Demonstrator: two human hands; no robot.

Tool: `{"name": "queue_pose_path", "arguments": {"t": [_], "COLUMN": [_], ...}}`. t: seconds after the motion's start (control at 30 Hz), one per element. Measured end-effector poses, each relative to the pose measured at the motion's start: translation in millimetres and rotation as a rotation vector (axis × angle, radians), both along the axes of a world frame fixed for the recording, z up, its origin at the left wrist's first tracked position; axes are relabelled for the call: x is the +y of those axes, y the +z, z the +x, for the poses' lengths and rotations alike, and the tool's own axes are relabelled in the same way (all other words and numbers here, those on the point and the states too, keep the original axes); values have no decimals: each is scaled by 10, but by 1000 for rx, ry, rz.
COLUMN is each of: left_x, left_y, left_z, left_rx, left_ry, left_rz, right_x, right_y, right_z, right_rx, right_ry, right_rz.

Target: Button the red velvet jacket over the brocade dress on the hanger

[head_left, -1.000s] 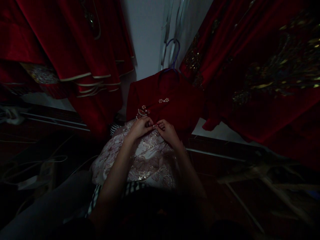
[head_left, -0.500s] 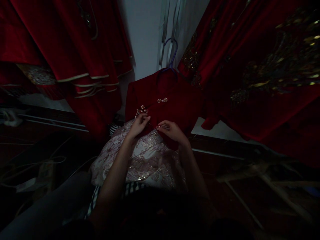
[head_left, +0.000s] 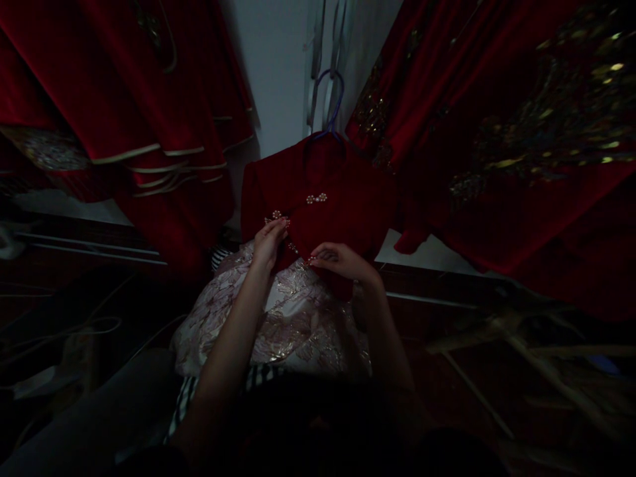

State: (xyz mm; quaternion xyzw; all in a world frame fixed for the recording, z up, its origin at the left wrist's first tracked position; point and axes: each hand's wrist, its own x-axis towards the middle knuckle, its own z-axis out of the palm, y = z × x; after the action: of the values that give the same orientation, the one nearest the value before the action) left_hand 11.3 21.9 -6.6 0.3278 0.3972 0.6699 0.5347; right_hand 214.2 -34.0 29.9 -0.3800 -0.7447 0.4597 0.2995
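A small red jacket (head_left: 338, 222) hangs in front of me on a purple hanger (head_left: 339, 99). A pearl-and-bead clasp (head_left: 317, 199) sits across its upper chest. My left hand (head_left: 267, 244) is closed at the jacket's left front, its fingertips pinching a beaded ornament (head_left: 277, 215). Lower down, my right hand (head_left: 342, 260) pinches a small beaded piece (head_left: 310, 261) by the jacket's lower front edge. Between the hands a short beaded strip (head_left: 293, 248) shows. Under the jacket spreads a pale, shiny floral brocade skirt (head_left: 298, 318). The dim light hides fine detail.
Red garments with pale trim (head_left: 173, 152) hang on the left. A red garment with gold sequins (head_left: 536, 139) hangs on the right. Behind is a pale cabinet with metal handles (head_left: 315, 73). Cords (head_left: 99, 326) lie at lower left, and a wooden frame (head_left: 517, 338) stands at lower right.
My left hand has risen slightly and turned, its fingers now closer on the beaded ornament, baring the beaded strip below. My right hand has shifted down a little. The whole view has moved slightly.
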Motion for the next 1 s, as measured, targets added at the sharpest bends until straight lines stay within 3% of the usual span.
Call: {"name": "queue_pose_path", "arguments": {"t": [0.13,0.27,0.37,0.5,0.57,0.67,0.83,1.0], "left_x": [38,59,119,238,292,361,471,564], "left_y": [19,156,385,723,853,996,1144,1165], "left_z": [49,117,155,149,135,136,159,109], "left_rx": [-6,174,509,1140,1449,1707,1805,1804], "left_ry": [90,16,-25,-1,-2,-59,-78,-75], "left_rz": [-69,-6,266,663,759,864,1040,1176], "right_x": [21,11,-29,-88,-107,-121,-140,-176], "right_y": [-23,7,72,160,186,202,228,291], "right_z": [-6,69,167,279,324,391,469,469], "right_rx": [-22,-62,-109,-131,-130,-151,-163,-60], "right_ry": [-5,50,110,111,92,87,53,-106], "right_rz": [-4,-55,-120,-157,-166,-173,-132,0]}}
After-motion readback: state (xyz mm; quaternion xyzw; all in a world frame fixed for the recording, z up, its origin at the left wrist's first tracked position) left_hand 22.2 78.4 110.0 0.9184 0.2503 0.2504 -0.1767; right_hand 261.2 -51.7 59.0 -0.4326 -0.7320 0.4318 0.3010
